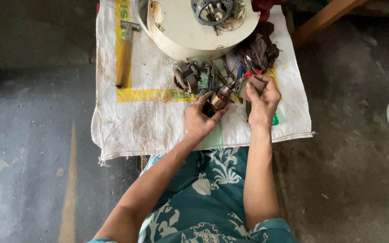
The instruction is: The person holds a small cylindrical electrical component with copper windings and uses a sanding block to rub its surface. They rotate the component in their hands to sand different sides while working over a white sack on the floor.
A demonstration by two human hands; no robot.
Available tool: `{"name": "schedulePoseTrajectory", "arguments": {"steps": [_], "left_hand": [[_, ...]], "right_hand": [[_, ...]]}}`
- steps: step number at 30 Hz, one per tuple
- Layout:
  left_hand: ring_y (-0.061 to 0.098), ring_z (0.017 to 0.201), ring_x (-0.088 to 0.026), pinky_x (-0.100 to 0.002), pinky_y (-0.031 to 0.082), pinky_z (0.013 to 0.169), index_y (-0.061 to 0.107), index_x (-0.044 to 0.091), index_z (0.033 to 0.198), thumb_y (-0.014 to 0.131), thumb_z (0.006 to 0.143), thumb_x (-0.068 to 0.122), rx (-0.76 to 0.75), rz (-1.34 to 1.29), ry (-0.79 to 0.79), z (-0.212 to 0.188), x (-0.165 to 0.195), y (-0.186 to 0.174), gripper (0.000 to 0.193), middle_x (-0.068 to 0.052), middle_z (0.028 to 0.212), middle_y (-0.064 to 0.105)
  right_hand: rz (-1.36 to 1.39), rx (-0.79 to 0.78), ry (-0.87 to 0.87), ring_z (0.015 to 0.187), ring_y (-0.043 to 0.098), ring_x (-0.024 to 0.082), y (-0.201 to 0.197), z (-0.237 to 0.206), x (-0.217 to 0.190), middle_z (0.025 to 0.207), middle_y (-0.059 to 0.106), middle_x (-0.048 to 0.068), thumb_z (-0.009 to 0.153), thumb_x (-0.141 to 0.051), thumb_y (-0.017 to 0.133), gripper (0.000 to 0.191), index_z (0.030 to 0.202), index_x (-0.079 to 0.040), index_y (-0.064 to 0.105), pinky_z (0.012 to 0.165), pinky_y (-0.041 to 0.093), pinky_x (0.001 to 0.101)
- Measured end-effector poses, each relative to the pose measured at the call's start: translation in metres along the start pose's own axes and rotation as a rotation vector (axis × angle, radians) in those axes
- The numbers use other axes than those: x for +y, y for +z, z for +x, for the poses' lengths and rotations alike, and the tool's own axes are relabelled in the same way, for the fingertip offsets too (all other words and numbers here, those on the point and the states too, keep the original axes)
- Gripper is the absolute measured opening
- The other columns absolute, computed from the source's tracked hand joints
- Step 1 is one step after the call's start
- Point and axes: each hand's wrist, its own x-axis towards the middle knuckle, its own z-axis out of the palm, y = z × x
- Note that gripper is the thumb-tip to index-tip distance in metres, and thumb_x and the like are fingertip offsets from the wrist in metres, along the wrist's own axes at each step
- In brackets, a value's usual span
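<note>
From the head camera, my left hand (199,119) has its fingers wrapped around the motor armature (220,98), holding it just above the white sack (149,117). I think it is heavy and hard. Its copper wires look thin, so holding the thick middle is best. My right hand (262,101) pinches a small brown scrap (257,83), touching the armature's tip.
</note>
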Motion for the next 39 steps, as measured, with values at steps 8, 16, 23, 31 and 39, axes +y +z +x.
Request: {"name": "schedulePoseTrajectory", "arguments": {"steps": [8, 16, 23, 31, 39], "left_hand": [[0.076, 0.086, -0.03, -0.038, 0.06, 0.08, 0.069, -0.001, 0.121, 0.091, 0.069, 0.032, -0.007, -0.03, -0.004, 0.002, -0.002, -0.001, 0.065, -0.02, 0.097, 0.075], [0.076, 0.085, -0.03, -0.037, 0.06, 0.08, 0.069, -0.001, 0.121, 0.091, 0.07, 0.033, -0.014, -0.016, -0.003, 0.003, -0.004, 0.001, 0.065, -0.019, 0.096, 0.076], [0.077, 0.084, -0.028, -0.036, 0.06, 0.08, 0.068, -0.001, 0.123, 0.091, 0.07, 0.034, -0.007, -0.031, -0.007, 0.002, -0.006, 0.002, 0.067, -0.018, 0.097, 0.076], [0.078, 0.082, -0.026, -0.035, 0.061, 0.079, 0.068, 0.001, 0.126, 0.09, 0.07, 0.034, -0.057, -0.038, -0.087, 0.002, -0.002, 0.001, 0.068, -0.017, 0.094, 0.078], [0.078, 0.086, -0.027, -0.035, 0.061, 0.081, 0.068, 0.0, 0.124, 0.091, 0.071, 0.032, -0.041, -0.044, -0.036, 0.002, 0.0, 0.0, 0.066, -0.018, 0.098, 0.077]], "right_hand": [[0.097, 0.021, 0.006, 0.096, 0.07, 0.017, 0.017, -0.003, -0.018, 0.111, 0.073, 0.015, 0.08, 0.018, 0.078, 0.05, 0.122, -0.003, 0.061, 0.09, 0.059, 0.0315], [-0.097, -0.067, 0.088, 0.088, 0.073, 0.018, 0.018, 0.003, 0.005, 0.101, 0.076, 0.015, 0.081, 0.015, 0.083, 0.035, 0.111, 0.008, 0.067, 0.082, 0.062, 0.0308], [-0.408, -0.21, -0.038, 0.087, 0.071, 0.014, 0.024, 0.001, -0.015, 0.101, 0.075, 0.013, 0.089, -0.004, 0.085, 0.037, 0.119, 0.004, 0.064, 0.076, 0.058, 0.0275], [-0.428, -0.133, 0.17, 0.077, 0.07, 0.013, 0.039, -0.003, -0.035, 0.097, 0.075, 0.009, 0.083, -0.005, 0.084, 0.048, 0.125, -0.001, 0.06, 0.055, 0.051, 0.0258], [0.027, -0.102, 0.077, 0.098, 0.068, 0.013, 0.01, 0.01, -0.011, 0.106, 0.071, 0.004, 0.08, 0.01, 0.082, 0.044, 0.116, 0.0, 0.061, 0.086, 0.062, 0.0284]]}}
